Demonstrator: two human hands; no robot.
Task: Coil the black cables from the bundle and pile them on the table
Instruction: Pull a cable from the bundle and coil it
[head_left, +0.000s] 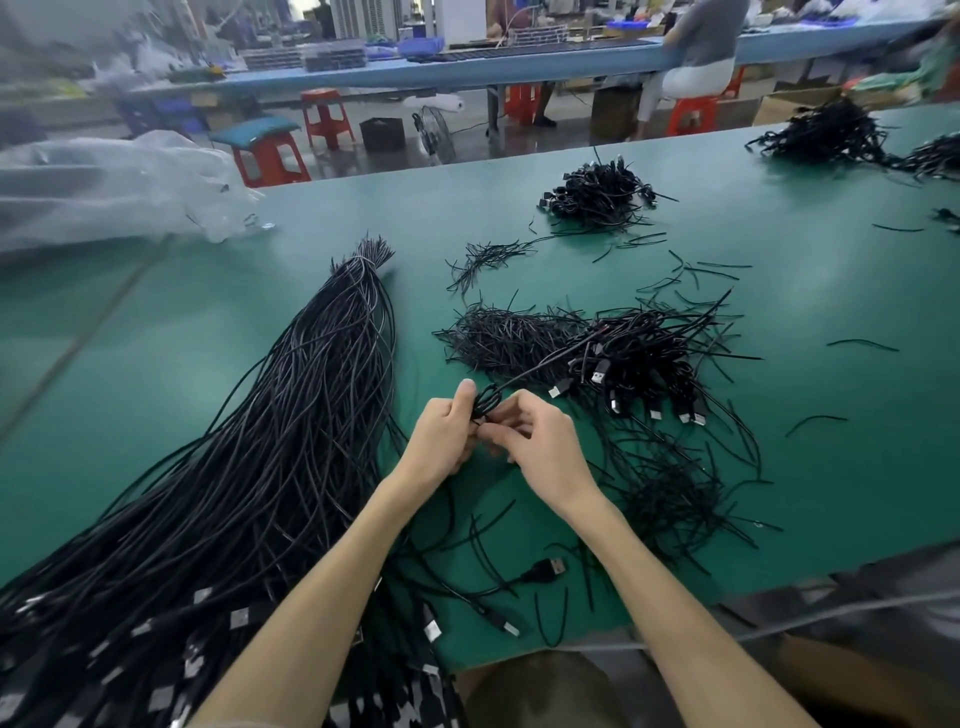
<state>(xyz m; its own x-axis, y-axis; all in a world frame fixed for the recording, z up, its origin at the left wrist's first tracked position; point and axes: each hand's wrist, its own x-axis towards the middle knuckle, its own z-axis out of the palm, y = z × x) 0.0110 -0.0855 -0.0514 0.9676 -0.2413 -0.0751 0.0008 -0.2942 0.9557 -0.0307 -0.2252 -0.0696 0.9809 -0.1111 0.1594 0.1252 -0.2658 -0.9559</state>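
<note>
I am working over a green table. The biggest thing on it is the bundle of straight black cables, just left of my hands. Its long axis runs from my near left, where the plugs lie, away to a tied tip ahead and left. The left hand is the nearer one to it.

Ahead and to the right of my hands sits the pile of coiled cables, a loose black heap with silver plug ends sticking out toward me. The right hand is the nearer one, and I judge the next move turns on this: a short carry ahead and right. Straight ahead, touching that pile, is a heap of short black ties.

My hands are close together in front of me. The left hand grips a small coil between thumb and curled fingers. The right hand pinches at the coil's lower edge; I cannot tell whether it holds a tie or the cable itself.

The coil is a tight black loop standing between my fingers. Its free tail runs ahead and right, toward the pile.
</note>
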